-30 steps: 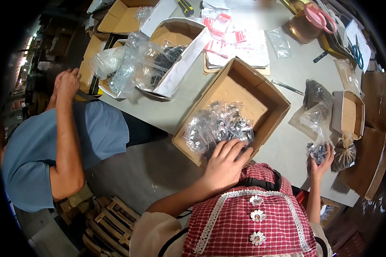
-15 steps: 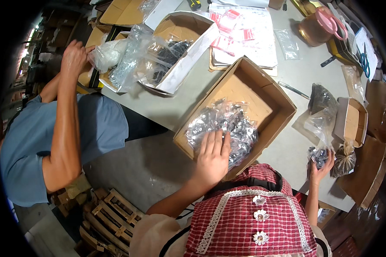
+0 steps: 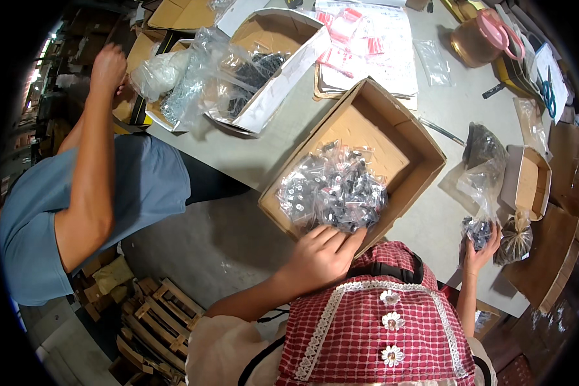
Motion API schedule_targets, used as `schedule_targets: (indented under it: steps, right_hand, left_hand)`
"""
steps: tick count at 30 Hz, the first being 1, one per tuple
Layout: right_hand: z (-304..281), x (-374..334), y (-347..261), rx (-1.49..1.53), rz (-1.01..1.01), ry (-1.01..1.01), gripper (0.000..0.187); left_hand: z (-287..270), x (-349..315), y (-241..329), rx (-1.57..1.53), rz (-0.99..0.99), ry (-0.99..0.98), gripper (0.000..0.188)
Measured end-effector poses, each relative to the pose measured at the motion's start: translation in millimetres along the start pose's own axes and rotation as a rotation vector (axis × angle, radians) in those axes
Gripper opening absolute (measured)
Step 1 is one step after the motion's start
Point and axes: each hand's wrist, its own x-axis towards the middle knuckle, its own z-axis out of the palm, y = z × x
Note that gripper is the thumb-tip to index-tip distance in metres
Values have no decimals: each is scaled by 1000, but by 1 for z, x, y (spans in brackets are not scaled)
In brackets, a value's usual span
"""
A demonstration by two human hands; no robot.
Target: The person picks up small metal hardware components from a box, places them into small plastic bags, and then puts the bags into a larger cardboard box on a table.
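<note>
My left hand (image 3: pixel 325 254) is at the near wall of an open cardboard box (image 3: pixel 424 151), its fingers bent over the edge and their tips mostly hidden. Inside the box lies a heap of small clear packets (image 3: pixel 331 183) with dark and pale pieces in them. My right hand (image 3: pixel 482 249), over at the table's right side, closes round a clear plastic bundle of small dark parts (image 3: pixel 478 230). Just beyond it lies a larger clear bag (image 3: pixel 482 170) with dark contents. A tied bag (image 3: pixel 516 241) sits to the right of that hand.
A person in a blue shirt (image 3: pixel 122 193) works at the left by white boxes (image 3: pixel 283 80) of bagged parts. Papers with red-edged bags (image 3: pixel 367 48) lie at the back. A pink-lidded jug (image 3: pixel 479 42), scissors (image 3: pixel 547 96) and small box (image 3: pixel 527 183) stand right.
My left hand has drawn back from the top of the packets to the box's near wall, its fingers now bent. My right hand stays put. The other person's hand has lifted slightly.
</note>
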Motion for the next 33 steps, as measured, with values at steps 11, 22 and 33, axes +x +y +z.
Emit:
schedule_targets:
  steps: [11, 22, 33]
  right_hand:
    - [-2, 1, -5, 2, -17, 9, 80]
    - [-1, 1, -3, 20, -24, 0, 79]
    - [2, -1, 3, -6, -38, 12, 78]
  left_hand:
    - [-25, -12, -36, 296, -396, -87, 80]
    - [-5, -16, -50, 297, -399, 19, 48]
    - [-12, -25, -46, -369, -457, 329, 31]
